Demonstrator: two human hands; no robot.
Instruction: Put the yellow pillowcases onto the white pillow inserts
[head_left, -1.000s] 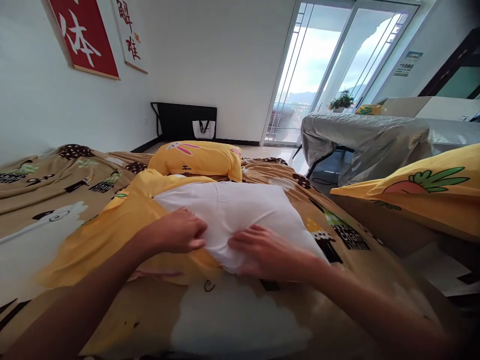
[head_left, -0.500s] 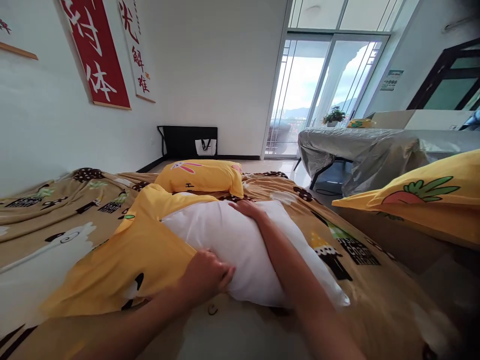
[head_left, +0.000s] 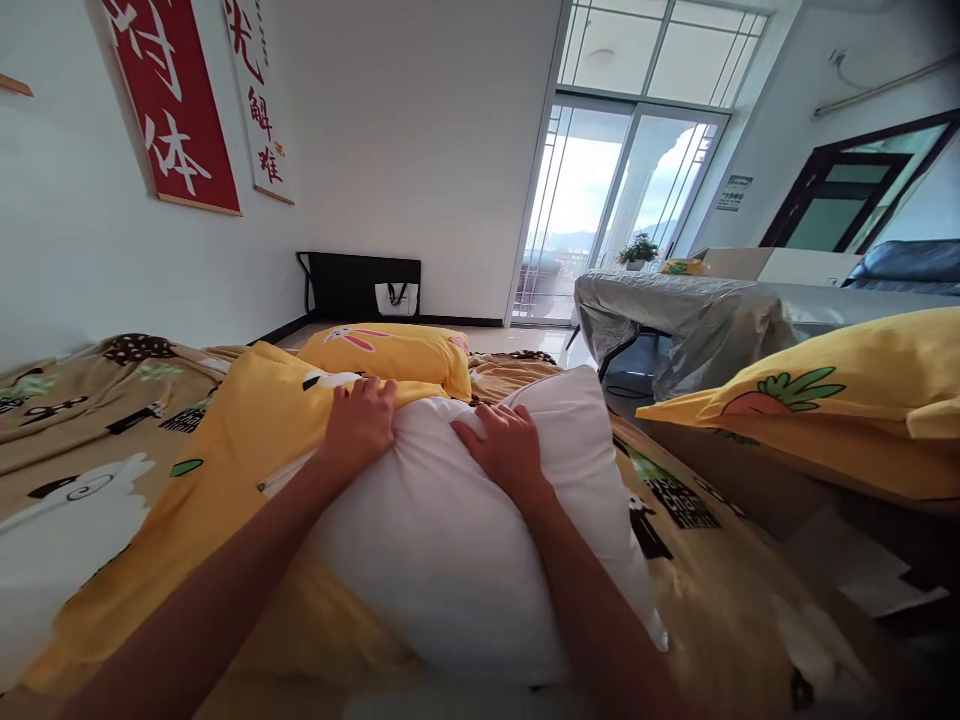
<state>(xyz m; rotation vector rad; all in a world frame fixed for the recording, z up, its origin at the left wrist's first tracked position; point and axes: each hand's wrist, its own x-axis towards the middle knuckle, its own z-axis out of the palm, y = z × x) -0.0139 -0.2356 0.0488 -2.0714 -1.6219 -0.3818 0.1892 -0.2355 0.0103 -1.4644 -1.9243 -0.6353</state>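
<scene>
Your left hand lies at the far edge of the white pillow, fingers curled over the opening of the yellow pillowcase, gripping its fabric there. Your right hand rests at 3 o'clock from the left one, palm flat on the pillow, fingers spread, holding nothing. The pillow lies on the bed, its left side inside the pillowcase. A second yellow pillow lies at 12 o'clock, just beyond both hands.
</scene>
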